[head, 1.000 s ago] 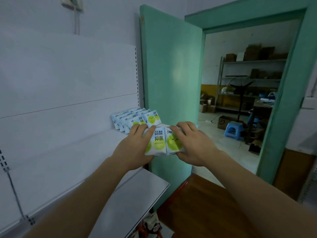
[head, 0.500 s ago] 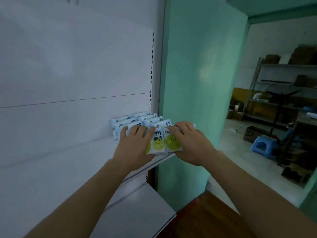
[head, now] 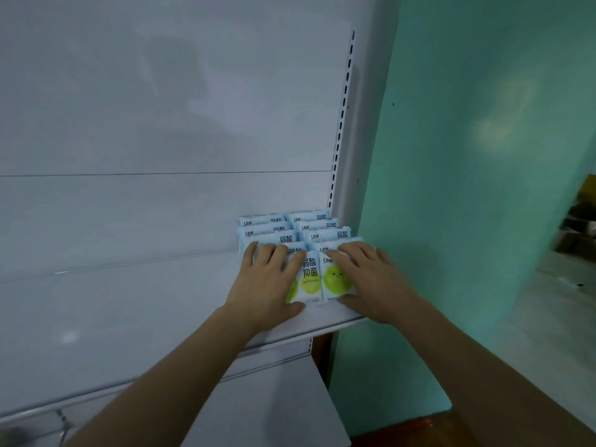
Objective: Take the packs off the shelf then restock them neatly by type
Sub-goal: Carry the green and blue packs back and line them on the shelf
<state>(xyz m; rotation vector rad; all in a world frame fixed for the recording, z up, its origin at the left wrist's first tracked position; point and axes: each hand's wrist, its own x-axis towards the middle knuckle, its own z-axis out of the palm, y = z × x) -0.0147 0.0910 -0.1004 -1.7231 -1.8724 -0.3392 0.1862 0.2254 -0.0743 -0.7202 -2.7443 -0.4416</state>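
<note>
Two white packs with green smiling circles stand side by side near the front edge of the white shelf (head: 161,301), at its right end. My left hand (head: 267,282) wraps the left pack (head: 309,279), fingers over its top and thumb at its base. My right hand (head: 367,282) holds the right pack (head: 335,279) the same way. Behind them several light blue and white packs (head: 290,227) of the same kind lie in two overlapping rows that reach the shelf's back panel.
The shelf's slotted upright (head: 342,124) rises on the right, next to a green door (head: 467,188). A lower white shelf (head: 274,404) juts out below. A brown wooden surface (head: 419,430) shows at the bottom right. A storeroom floor is visible at far right.
Both hands have carried the two packs forward and down onto the shelf, against the front of the rows. The view has swung left and closer to the shelf.
</note>
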